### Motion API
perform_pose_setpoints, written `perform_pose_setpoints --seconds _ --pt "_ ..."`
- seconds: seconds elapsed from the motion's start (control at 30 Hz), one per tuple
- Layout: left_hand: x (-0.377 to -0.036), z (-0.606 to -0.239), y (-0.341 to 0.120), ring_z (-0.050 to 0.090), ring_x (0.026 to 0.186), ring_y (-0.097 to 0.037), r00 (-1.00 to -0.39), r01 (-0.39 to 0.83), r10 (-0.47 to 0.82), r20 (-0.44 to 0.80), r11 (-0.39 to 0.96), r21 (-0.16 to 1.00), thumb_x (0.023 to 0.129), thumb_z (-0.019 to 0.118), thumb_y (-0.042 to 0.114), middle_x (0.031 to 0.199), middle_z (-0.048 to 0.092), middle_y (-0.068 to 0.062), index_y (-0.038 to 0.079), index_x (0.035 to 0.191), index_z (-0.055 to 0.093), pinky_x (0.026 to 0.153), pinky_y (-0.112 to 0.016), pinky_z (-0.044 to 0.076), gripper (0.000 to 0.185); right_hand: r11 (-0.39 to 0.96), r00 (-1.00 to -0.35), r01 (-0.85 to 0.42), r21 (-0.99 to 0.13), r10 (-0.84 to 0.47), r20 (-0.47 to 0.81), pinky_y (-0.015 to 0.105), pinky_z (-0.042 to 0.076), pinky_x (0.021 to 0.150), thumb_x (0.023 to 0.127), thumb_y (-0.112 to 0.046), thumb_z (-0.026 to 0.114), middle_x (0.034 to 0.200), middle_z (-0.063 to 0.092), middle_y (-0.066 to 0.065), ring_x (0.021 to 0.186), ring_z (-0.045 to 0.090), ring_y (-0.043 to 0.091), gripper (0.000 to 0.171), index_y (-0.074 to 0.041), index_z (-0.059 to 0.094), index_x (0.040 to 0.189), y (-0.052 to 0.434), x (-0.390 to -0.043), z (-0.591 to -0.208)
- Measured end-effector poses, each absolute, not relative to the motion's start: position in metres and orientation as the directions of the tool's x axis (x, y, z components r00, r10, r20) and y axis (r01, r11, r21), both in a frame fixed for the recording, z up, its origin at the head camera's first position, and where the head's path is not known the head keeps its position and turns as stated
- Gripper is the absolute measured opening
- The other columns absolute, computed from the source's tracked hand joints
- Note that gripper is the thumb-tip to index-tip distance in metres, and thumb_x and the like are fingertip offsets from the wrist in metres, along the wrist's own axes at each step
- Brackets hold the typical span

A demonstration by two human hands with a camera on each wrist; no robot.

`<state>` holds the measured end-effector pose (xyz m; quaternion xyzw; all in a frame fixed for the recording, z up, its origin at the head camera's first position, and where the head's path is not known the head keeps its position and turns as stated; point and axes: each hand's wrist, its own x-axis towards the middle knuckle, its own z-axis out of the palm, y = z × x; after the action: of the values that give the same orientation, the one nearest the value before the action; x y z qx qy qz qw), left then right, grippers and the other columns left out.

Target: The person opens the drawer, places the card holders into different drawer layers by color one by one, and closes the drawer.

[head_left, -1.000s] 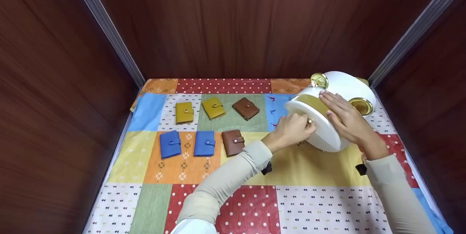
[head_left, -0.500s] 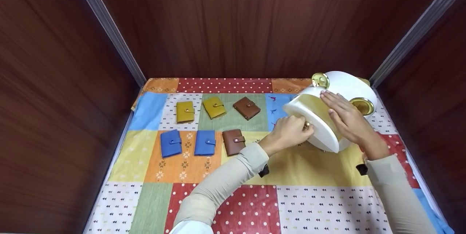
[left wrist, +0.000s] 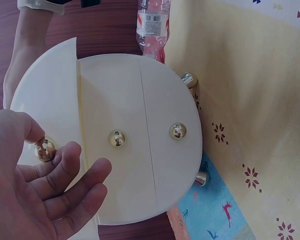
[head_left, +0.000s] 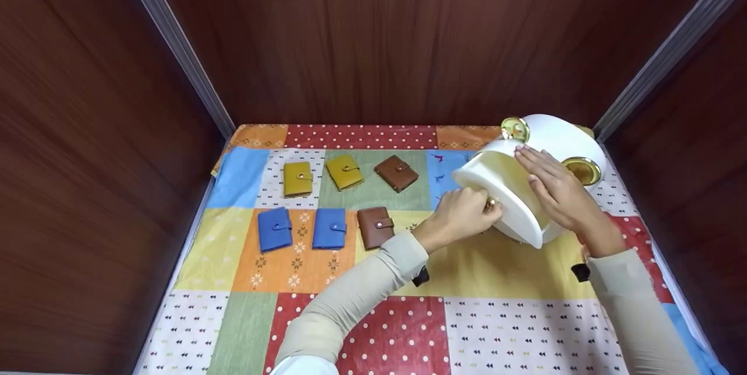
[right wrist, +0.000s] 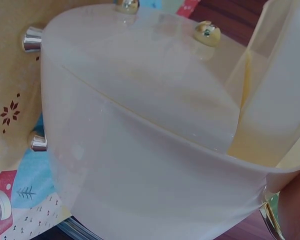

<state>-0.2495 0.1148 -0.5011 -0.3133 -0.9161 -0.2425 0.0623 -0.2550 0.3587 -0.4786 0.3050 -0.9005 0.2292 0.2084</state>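
On patchwork tablecloth (head_left: 496, 270), wood-panelled walls (head_left: 408, 37)

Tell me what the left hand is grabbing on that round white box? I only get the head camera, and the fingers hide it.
Observer: The left hand pinches a small gold knob near the edge of the white box, on its flat front.
Operator: Are there more of those?
Observer: Yes. A second knob and a third knob sit in a row beside it on the same face.
Operator: Is anything hiding behind the box?
Observer: A clear bottle with a label sits just past the box, on the side your camera cannot see.
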Motion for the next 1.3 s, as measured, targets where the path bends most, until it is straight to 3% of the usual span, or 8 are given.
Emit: perform_pose_setpoints --seconds 1.3 --pt "-0.237 -0.511 0.096 0.043 0.049 -0.003 -0.805 0.592 0.532 0.263 0.687 0.421 0.105 0.059 0.039 0.061 0.044 0.011 0.021 0.075 0.049 0.043 -0.017 0.037 0.037 0.708 -0.736 -0.637 -0.306 -0.44 0.514 0.032 0.019 0.134 0.105 0.0 0.055 0.162 0.053 0.012 0.152 0.047 0.038 0.05 -0.007 0.055 0.155 0.358 -0.254 -0.479"
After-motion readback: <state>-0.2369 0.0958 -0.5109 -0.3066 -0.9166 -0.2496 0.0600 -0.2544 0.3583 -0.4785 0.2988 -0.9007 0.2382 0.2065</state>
